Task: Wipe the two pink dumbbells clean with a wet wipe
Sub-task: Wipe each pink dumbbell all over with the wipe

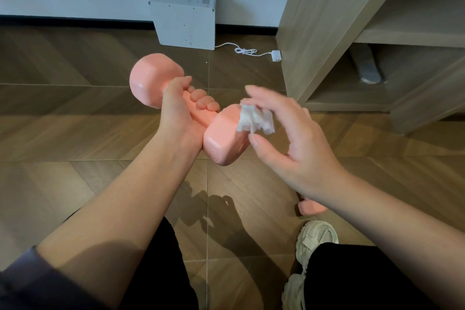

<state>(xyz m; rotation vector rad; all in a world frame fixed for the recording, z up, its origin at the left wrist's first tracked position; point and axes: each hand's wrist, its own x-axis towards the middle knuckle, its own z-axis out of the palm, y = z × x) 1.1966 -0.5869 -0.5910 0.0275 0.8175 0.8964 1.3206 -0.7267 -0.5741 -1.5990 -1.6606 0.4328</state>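
My left hand (182,111) grips the handle of a pink dumbbell (224,141) held above the floor, one head pointing up-left, the other down-right. My right hand (284,133) presses a crumpled white wet wipe (255,118) against the near head, fingers mostly straight and the thumb below the wipe. A second pink dumbbell (310,206) lies on the floor under my right forearm, mostly hidden.
A wooden shelf unit (352,33) stands at the right. A white flat device (185,22) leans on the wall, its cable and plug (275,55) on the wood floor. My white shoes (314,239) and dark trousers are at the bottom.
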